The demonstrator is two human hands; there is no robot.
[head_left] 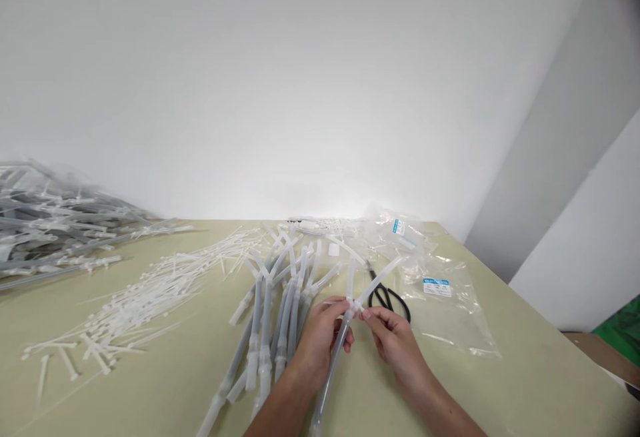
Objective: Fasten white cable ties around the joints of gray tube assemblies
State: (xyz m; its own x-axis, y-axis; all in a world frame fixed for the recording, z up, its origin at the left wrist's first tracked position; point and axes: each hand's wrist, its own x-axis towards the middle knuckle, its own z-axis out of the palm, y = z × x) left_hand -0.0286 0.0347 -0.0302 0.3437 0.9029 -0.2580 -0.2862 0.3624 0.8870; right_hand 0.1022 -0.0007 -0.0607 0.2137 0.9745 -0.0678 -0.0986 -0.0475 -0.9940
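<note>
My left hand (323, 335) is closed around a translucent plastic tube (333, 370) just below its Y-shaped joint. Two thinner tube branches rise from that joint, one nearly upright and one slanting right. At the joint, my right hand (395, 340) pinches a small white cable tie (359, 307) between thumb and forefinger; the fingertips partly hide it. Left of my left hand lies a bundle of similar branched tubes (267, 317). Black-handled scissors (385, 297) rest just beyond my right hand.
Many loose white cable ties (155, 287) spread over the left of the table (540, 370). A large heap of tubing (50, 223) sits at the far left. Clear plastic bags (450, 310) with labels lie at the right, and small white pieces (335, 225) near the wall.
</note>
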